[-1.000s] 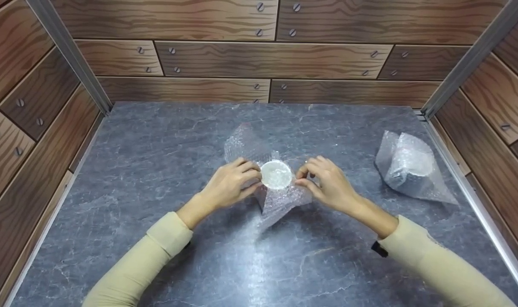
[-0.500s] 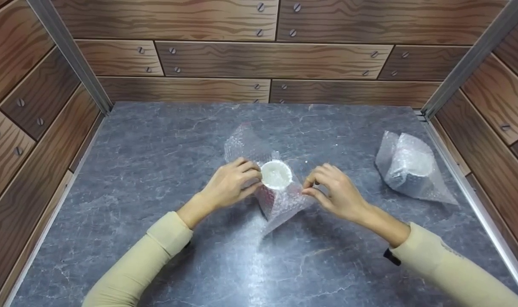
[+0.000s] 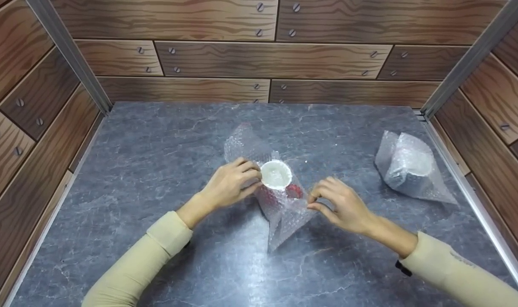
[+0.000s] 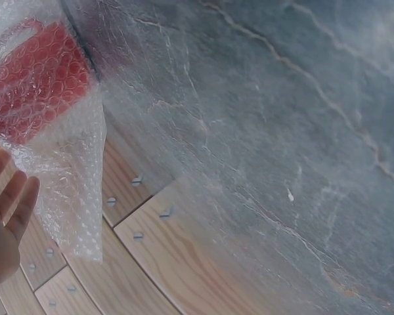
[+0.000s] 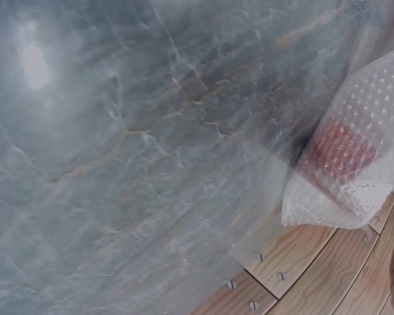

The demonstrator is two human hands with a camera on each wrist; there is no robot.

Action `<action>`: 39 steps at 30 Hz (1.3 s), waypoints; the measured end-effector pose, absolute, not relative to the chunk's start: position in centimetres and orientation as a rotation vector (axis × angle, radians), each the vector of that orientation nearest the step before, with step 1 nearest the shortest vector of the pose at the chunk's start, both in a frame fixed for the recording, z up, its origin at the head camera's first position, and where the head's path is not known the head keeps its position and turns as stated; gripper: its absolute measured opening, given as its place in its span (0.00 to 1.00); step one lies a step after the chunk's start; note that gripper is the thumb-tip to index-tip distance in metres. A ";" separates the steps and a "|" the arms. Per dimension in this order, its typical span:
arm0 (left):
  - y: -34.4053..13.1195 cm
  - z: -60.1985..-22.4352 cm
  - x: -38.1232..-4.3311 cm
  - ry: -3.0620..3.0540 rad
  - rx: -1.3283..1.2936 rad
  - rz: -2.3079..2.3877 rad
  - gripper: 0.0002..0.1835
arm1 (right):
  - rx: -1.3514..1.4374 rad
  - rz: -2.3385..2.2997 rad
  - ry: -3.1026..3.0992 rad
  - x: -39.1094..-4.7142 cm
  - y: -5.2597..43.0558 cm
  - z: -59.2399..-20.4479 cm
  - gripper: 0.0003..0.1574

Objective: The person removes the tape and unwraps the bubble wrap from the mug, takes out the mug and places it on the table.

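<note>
Wood-look walls w/ screw heads, 3 sides of grey marbled table. Approx. mid-table: clear bubble wrap, loose corners at 11 & 6 o'clock. Wrapped bundle well apart at 3 o'clock, nr table's R edge. L hand pinches wrap at 9 o'clock; R hand pinches wrap edge, approx. 4 o'clock. Btwn them: red cup in wrap, w/ pale round end facing up.

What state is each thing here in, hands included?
Red cup: standing, white round end up, partly wrapped.
Bubble wrap: loose, flared around the cup.
Other bundle: wrapped, untouched, at right.
Left hand: beside the white end, grip unclear.
Right hand: pinching the wrap's edge.
</note>
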State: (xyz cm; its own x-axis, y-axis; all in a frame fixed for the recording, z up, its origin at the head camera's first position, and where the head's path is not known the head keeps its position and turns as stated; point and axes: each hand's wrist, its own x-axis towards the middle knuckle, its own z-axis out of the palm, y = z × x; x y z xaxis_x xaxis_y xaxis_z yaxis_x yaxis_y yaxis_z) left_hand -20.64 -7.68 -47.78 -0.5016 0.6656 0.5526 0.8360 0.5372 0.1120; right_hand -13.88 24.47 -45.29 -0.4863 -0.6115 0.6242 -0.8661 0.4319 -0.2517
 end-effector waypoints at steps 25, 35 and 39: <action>-7.6 -47.9 -20.7 -2.317 -1.215 -0.497 0.06 | 1.499 0.652 -2.040 -12.1 25.7 -47.9 0.05; -7.6 -47.9 -20.6 -2.357 -1.206 -0.494 0.07 | 1.543 0.619 -1.999 -11.6 25.6 -48.7 0.06; -7.6 -47.9 -20.5 -2.357 -1.204 -0.495 0.07 | 1.564 0.618 -1.982 -11.5 25.4 -48.7 0.09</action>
